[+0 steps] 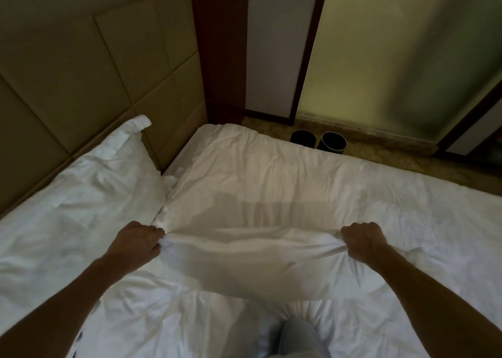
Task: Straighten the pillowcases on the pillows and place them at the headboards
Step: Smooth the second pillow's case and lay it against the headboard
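A white pillow [252, 184] in a wrinkled pillowcase lies across the bed in the middle of the view, its far end near the bed's corner. My left hand [138, 242] grips its near left corner in a fist. My right hand [362, 239] grips the near right corner the same way, and the cloth is pulled taut between them. A second white pillow [89, 184] leans against the padded beige headboard [89, 67] at the left, one corner of its case sticking up.
White bedding [423, 235] covers the bed. Two dark round bins [332, 141] stand on the floor beyond the bed's far edge. A dark wooden post [220, 48] and frosted glass panels [394, 53] rise behind. My knee [298, 338] rests on the bed at the bottom.
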Available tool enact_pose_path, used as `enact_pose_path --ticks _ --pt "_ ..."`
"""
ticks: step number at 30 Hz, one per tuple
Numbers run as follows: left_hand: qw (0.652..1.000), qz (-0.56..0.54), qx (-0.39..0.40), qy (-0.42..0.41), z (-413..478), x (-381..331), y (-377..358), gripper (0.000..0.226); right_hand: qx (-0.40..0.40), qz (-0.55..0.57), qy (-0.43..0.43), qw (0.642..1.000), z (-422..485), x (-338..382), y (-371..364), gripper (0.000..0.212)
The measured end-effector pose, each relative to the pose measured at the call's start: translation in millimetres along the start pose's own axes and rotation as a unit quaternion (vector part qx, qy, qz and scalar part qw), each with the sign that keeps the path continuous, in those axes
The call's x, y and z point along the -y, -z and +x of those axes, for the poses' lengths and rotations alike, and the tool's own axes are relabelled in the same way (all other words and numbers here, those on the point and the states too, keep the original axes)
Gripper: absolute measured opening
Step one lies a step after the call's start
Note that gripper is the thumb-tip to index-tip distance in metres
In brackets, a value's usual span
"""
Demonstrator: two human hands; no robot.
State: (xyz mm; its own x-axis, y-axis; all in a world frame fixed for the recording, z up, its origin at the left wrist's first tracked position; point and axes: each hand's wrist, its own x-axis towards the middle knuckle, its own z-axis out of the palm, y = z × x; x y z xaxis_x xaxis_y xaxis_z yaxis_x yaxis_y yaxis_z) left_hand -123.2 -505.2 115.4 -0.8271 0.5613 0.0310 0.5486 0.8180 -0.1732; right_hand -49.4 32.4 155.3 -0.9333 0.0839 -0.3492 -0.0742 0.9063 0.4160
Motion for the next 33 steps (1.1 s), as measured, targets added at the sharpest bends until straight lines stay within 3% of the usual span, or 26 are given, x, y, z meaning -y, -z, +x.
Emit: enact_pose_path --ticks 4,12,20,25,33 --pt "0.994 -0.04 0.024 0.096 8 26 30 0.017 -0.068 0.0 -0.044 0.997 4 -19 47 0.023" --pt "0.986 -0.054 0.027 0.155 23 59 95 0.024 -0.194 0.002 -0.114 0.974 34 -32 148 0.017" --pt "0.962 -0.064 0.075 0.253 32 86 95 0.035 -0.295 0.066 -0.058 0.951 130 -12 209 0.024" --pt "0.944 -0.067 0.114 0.302 64 107 72 0.042 -0.281 0.084 -0.01 0.956 240 2 215 0.032" --pt "0.923 -0.047 0.156 0.348 173 146 47 0.036 -0.275 0.122 0.051 0.952 407 2 205 0.022"
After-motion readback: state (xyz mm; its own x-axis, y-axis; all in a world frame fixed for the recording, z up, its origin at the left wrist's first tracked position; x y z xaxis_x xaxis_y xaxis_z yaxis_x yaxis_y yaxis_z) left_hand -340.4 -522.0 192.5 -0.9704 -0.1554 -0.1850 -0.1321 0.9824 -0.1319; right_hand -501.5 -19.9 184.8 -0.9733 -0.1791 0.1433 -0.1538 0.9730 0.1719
